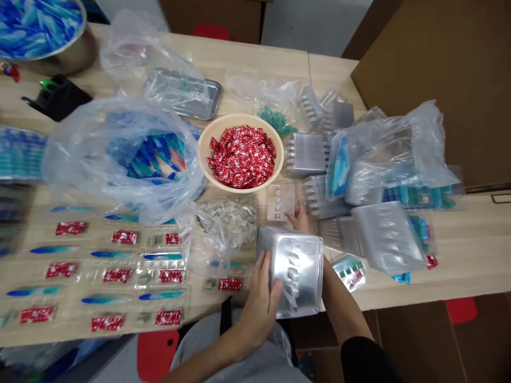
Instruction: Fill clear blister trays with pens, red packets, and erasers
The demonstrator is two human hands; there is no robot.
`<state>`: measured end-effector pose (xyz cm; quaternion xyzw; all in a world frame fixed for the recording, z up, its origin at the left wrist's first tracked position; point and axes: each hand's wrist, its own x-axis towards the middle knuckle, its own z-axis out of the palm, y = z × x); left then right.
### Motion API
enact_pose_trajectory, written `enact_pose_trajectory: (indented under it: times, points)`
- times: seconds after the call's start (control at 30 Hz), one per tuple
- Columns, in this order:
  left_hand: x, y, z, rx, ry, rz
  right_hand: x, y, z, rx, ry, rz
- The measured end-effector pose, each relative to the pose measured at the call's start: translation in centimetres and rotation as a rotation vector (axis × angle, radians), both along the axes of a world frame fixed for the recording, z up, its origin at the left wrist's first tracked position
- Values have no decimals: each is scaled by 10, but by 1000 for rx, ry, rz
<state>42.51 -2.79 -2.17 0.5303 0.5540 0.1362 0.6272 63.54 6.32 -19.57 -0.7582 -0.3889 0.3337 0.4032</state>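
Note:
My left hand (261, 298) grips the near left side of a stack of clear plastic blister trays (297, 274), tilted at the table's front edge. Beyond the stack, my right hand (300, 219) has its fingers closed at the edge of a single clear blister tray (281, 201) with small square wells. The stack hides part of my right wrist. Left of the stack lies a filled tray with a red patterned packet (230, 284). Behind the single tray stands a cream bowl (203, 159) heaped with similar red packets.
Filled trays with blue slender pieces (112, 254) and red packets lie in rows at left. Plastic bags, one holding blue pieces (154, 154), another small tan pieces (235, 215), crowd the middle. More tray stacks (387, 234) stand at right, near a cardboard box (439, 69).

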Motion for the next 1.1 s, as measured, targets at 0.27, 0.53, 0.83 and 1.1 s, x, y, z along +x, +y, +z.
enact_pose_trajectory:
  times: [0.27,0.53,0.83,1.1]
  points:
    - [4,0,-5,33,37,20,33,-39,88,140,6,-207]
    - [7,7,-8,101,-10,53,20,-98,203,454,155,-428]
    - [-5,18,-21,160,-96,22,-15,-153,193,324,494,-504]
    - [-24,18,-14,369,-86,-40,-34,-186,176,300,599,-593]
